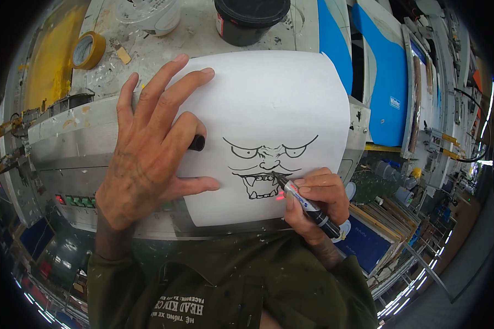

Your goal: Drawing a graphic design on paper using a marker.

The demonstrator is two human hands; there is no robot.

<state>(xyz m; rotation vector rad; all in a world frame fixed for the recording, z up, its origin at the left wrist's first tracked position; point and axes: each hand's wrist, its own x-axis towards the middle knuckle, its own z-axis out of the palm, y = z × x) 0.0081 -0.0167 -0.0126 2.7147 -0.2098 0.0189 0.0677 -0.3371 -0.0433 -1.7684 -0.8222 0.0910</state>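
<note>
A sheet of white paper point(269, 98) lies on the work surface, its near edge toward my body. Black lines on it form a drawn face point(266, 164) with frowning eyes, a nose and a fanged open mouth. My right hand point(321, 200) grips a black-and-white marker point(307, 204), whose tip touches the paper beside the nose and upper lip of the drawing. On the left part of the sheet rests my left hand point(153, 137), thumb and outer fingers spread. Its bent index finger holds a black marker cap point(197, 143), partly hidden by the finger.
Beyond the paper stand a black lidded tub point(250, 22) and a clear plastic container point(153, 16). A roll of yellow tape point(89, 50) lies at the far left. Blue panels point(387, 82) are on the right, with stacked frames point(384, 225) lower down. Green switches point(82, 202) line the machine's front.
</note>
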